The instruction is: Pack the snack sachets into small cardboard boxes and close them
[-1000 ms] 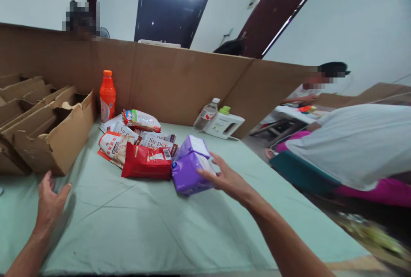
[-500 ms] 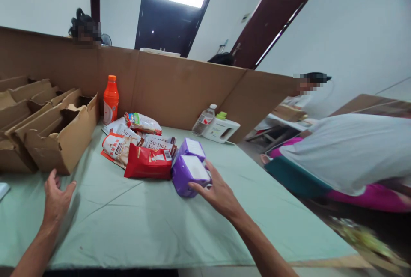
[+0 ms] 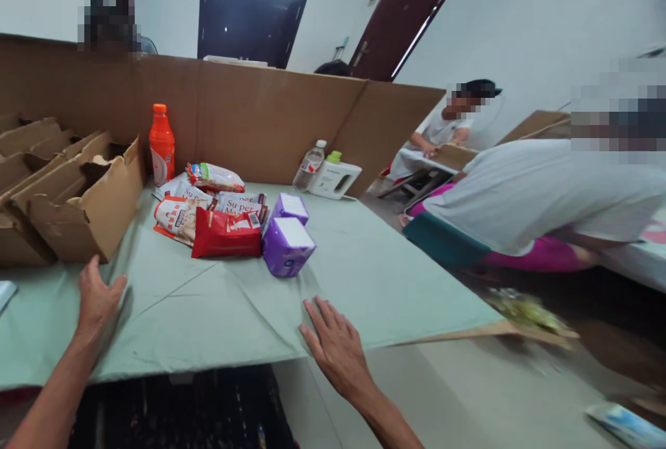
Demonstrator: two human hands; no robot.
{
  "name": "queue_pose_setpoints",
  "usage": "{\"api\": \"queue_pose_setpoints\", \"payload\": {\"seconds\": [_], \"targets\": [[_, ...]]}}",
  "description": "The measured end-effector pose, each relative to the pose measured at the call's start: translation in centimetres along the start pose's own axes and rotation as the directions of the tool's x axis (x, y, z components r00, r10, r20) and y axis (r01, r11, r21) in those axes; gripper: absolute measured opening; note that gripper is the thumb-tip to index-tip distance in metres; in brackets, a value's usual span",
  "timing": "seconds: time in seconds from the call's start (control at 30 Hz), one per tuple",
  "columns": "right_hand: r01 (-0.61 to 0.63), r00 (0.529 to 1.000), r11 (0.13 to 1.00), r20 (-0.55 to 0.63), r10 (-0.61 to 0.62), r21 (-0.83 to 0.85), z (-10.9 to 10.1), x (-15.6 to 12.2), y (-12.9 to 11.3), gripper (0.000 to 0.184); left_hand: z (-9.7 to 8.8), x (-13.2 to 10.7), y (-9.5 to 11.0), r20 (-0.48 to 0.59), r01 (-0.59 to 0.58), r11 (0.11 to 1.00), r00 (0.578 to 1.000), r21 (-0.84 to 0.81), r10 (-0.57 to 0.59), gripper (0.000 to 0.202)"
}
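Observation:
My left hand [image 3: 100,296] is at the left of the green cloth, fingers apart and holding nothing, just in front of a cardboard box [image 3: 112,209]. My right hand [image 3: 333,338] rests near the table's front edge with its fingers spread and nothing in it. Beyond that hand stand two purple packs [image 3: 287,255] with white tops, one behind the other. A red packet [image 3: 227,235] lies against them on the left. Behind it are an orange-and-white pouch [image 3: 177,216], grey pouches [image 3: 236,202] and a clear bag with red ends [image 3: 215,176].
An orange bottle [image 3: 161,147] stands by a cardboard wall [image 3: 250,116]. A clear bottle [image 3: 311,166] and a white jug [image 3: 333,177] with a green cap are farther right. Two people, one leaning over [image 3: 531,192] and one seated [image 3: 440,130], are at the right; a blurred head shows behind the wall.
My right hand has let go of the purple packs and drawn back toward the table's front edge. The view has turned a little right and downward. My left hand stays by the box.

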State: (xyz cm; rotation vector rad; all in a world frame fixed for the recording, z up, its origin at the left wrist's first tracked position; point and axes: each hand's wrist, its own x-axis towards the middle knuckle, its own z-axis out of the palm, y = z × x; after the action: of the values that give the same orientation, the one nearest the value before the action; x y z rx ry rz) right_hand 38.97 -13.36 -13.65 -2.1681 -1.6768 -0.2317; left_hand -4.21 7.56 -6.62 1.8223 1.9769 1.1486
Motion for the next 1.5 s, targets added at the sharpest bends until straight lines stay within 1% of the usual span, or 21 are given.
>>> {"api": "queue_pose_setpoints", "payload": {"seconds": [0.07,0.13,0.23,0.33,0.4,0.47,0.5,0.57,0.63,0.7,0.8,0.93,1.0,1.07,1.17,1.33,1.5], "targets": [[0.030,1.000,0.999,0.001,-0.030,-0.018,-0.1,-0.7,-0.2,0.049,-0.3,-1.5,0.7,0.101,-0.111,0.990,0.990,0.086,0.103,0.060],[0.060,0.998,0.997,-0.007,-0.060,-0.048,0.0,-1.5,-0.1,0.049,-0.5,-3.5,1.3,0.189,-0.212,0.966,0.965,0.148,0.183,0.051],[0.088,0.996,0.995,-0.018,-0.089,-0.053,-0.1,-2.2,0.3,0.048,-1.1,-6.2,1.7,0.277,-0.317,0.925,0.927,0.208,0.255,0.046],[0.136,0.991,0.990,-0.002,-0.136,0.043,-1.1,-1.4,-0.5,0.043,-1.5,-7.4,2.0,0.346,-0.381,0.891,0.893,0.245,0.287,0.049],[0.200,0.979,0.973,0.023,-0.204,0.119,-2.2,0.2,-2.3,0.040,-1.3,-7.5,2.9,0.392,-0.426,0.869,0.866,0.253,0.310,0.050],[0.280,0.953,0.945,0.064,-0.295,0.171,-3.1,2.7,-4.9,0.041,-0.6,-7.2,4.6,0.440,-0.487,0.841,0.825,0.236,0.355,0.051],[0.318,0.936,0.930,0.095,-0.339,0.185,-3.2,4.1,-6.3,0.042,0.1,-7.1,5.6,0.463,-0.525,0.823,0.798,0.217,0.386,0.052],[0.352,0.917,0.916,0.123,-0.378,0.192,-2.9,6.7,-8.9,0.046,1.7,-6.8,7.8,0.505,-0.603,0.780,0.732,0.169,0.457,0.054],[0.355,0.913,0.918,0.145,-0.381,0.175,-1.9,8.5,-10.7,0.049,3.3,-6.8,9.6,0.540,-0.667,0.735,0.666,0.121,0.515,0.054],[0.349,0.913,0.925,0.171,-0.371,0.149,-0.8,9.1,-11.7,0.050,4.6,-7.0,10.4,0.573,-0.710,0.699,0.611,0.090,0.547,0.054],[0.345,0.910,0.931,0.202,-0.362,0.117,0.1,7.7,-11.8,0.050,5.2,-8.0,10.2,0.617,-0.741,0.668,0.561,0.076,0.552,0.054],[0.340,0.907,0.934,0.226,-0.356,0.107,-0.1,5.2,-11.3,0.050,4.2,-10.2,9.2,0.654,-0.756,0.649,0.533,0.082,0.537,0.058],[0.335,0.907,0.936,0.234,-0.351,0.104,-0.4,4.6,-11.3,0.050,3.6,-11.0,9.1,0.662,-0.761,0.643,0.527,0.090,0.532,0.058],[0.333,0.908,0.938,0.235,-0.347,0.098,-0.6,4.5,-11.4,0.050,3.3,-11.5,9.2,0.660,-0.764,0.637,0.532,0.103,0.530,0.058],[0.335,0.911,0.938,0.227,-0.346,0.087,-0.9,4.8,-11.7,0.049,3.3,-11.8,9.4,0.644,-0.768,0.628,0.544,0.125,0.537,0.057],[0.323,0.917,0.942,0.216,-0.335,0.092,-1.1,5.0,-11.9,0.048,3.6,-11.6,9.3,0.630,-0.780,0.610,0.545,0.140,0.553,0.056],[0.306,0.919,0.945,0.223,-0.326,0.118,-1.1,5.1,-11.8,0.048,3.8,-11.5,9.0,0.618,-0.776,0.614,0.556,0.145,0.557,0.055]]}}
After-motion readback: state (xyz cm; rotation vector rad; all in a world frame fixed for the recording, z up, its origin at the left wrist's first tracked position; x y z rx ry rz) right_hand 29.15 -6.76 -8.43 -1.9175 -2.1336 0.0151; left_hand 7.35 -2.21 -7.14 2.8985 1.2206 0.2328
